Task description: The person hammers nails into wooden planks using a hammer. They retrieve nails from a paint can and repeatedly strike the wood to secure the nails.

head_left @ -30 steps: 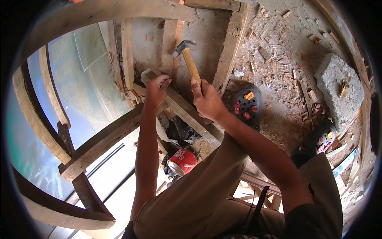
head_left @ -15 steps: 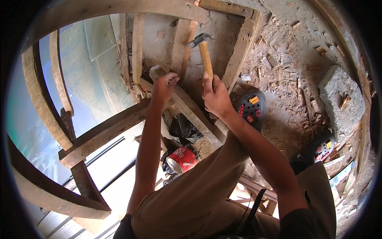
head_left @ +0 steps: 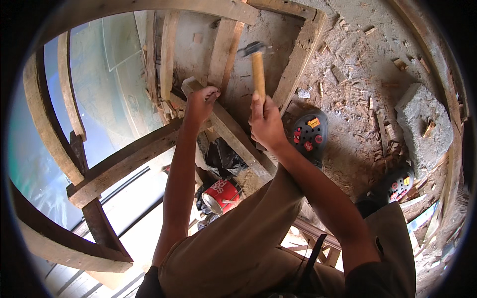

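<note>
My right hand (head_left: 267, 121) is wrapped round the wooden handle of a claw hammer (head_left: 258, 74). The hammer's dark metal head is raised at the top and smeared by motion. To the left, my left hand (head_left: 200, 103) rests at the upper part of a wooden beam (head_left: 236, 136), its fingers pinched together. Whatever those fingers hold is too small or hidden to make out. The beam slants from upper left down to my knee and crosses a frame of rough timber. A gap separates the hammer head from my left hand.
A red can (head_left: 222, 194) lies tilted beside a black plastic bag (head_left: 224, 158) below the beam. Wood chips litter the dirt floor at right, near a concrete chunk (head_left: 426, 131). My dark clog (head_left: 309, 136) stands right of the hammer. Glass sheets (head_left: 117, 79) lean behind timbers at left.
The whole view has shifted slightly, so most things sit a little further left. My left hand stays pinched at the beam, and my right hand keeps the hammer raised.
</note>
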Available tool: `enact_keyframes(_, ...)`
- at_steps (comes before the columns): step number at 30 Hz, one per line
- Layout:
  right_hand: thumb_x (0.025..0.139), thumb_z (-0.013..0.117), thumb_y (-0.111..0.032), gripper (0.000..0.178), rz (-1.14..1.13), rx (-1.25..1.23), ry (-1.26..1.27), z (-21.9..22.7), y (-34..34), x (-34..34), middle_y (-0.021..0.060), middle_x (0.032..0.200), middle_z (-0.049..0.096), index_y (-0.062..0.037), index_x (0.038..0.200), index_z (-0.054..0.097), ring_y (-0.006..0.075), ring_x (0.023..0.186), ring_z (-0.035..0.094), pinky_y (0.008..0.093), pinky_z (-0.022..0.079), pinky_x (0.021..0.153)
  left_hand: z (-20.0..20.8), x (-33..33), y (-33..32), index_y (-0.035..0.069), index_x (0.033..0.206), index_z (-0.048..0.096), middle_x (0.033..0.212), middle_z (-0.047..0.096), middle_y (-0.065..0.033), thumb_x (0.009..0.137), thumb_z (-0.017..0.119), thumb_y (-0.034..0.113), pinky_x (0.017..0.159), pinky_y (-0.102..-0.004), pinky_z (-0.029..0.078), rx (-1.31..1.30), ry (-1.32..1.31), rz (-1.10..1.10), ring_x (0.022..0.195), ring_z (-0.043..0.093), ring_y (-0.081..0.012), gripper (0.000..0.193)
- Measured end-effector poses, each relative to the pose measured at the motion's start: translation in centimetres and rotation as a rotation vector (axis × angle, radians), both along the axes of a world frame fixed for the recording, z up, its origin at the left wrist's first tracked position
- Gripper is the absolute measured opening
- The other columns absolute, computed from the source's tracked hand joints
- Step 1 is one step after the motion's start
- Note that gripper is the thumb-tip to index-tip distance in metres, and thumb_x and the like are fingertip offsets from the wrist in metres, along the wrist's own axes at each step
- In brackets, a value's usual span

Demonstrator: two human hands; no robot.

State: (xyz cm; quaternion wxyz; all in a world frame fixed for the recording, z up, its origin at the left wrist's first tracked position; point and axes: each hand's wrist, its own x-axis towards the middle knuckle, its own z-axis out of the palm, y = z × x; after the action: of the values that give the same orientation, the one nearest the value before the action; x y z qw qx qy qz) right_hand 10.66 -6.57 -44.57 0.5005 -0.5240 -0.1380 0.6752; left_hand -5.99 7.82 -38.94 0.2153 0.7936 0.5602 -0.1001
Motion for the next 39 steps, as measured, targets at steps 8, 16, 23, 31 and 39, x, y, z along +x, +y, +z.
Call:
enact_keyframes(8,0.104,0.044,-0.049,0.047,-0.16,-0.12,0.423,0.8,0.1,0.2,0.0019,0.058,0.048,-0.0058,0.088,0.05,0.0121,0.042,0.05,0.0311,0.041,0.039,-0.6,-1.2,-0.4,-0.001,0.102,0.07,0.086,0.072,-0.0173,0.09,0.07,0.01,0.071,-0.0332,0.054,0.042,-0.101,0.024,0.081,0.073,-0.0234,0.016)
enact_keyframes(16,0.105,0.043,-0.05,0.044,0.049,-0.136,0.364,1.4,0.6,1.0,0.0006,0.059,0.042,-0.0074,0.093,0.046,0.0095,0.039,0.038,0.029,0.032,0.034,-0.5,-1.5,-0.2,0.002,0.108,0.07,0.094,0.074,-0.0137,0.092,0.069,0.016,0.079,-0.0343,0.054,-0.02,-0.09,0.035,0.089,0.073,-0.0235,0.022)
enact_keyframes(23,0.104,0.045,-0.048,0.044,0.195,-0.113,0.335,1.4,-1.5,1.4,0.0035,0.059,0.048,-0.0057,0.094,0.05,0.0121,0.039,0.046,0.0316,0.038,0.035,0.0,-1.1,-0.4,0.001,0.107,0.071,0.095,0.074,-0.0148,0.092,0.069,0.016,0.079,-0.0342,0.054,-0.025,-0.025,0.066,0.088,0.072,-0.0233,0.021)
enact_keyframes(31,0.104,0.044,-0.047,0.055,0.25,0.028,0.009,0.2,-0.7,-0.6,0.0308,0.073,0.062,0.0052,0.097,0.059,0.049,0.071,0.065,0.0516,0.05,0.065,-0.5,-2.0,0.2,0.0,0.104,0.071,0.089,0.073,-0.0183,0.09,0.071,0.013,0.074,-0.035,0.054,-0.003,-0.07,0.017,0.084,0.073,-0.0271,0.018)
enact_keyframes(39,0.105,0.044,-0.043,0.052,0.246,-0.072,0.169,1.6,0.8,1.9,0.0235,0.061,0.059,0.0057,0.092,0.057,0.0392,0.049,0.062,0.049,0.053,0.061,0.0,-1.4,-0.1,0.001,0.104,0.071,0.093,0.073,-0.0165,0.09,0.07,0.014,0.081,-0.0352,0.053,-0.048,-0.033,0.065,0.092,0.072,-0.0278,0.019)
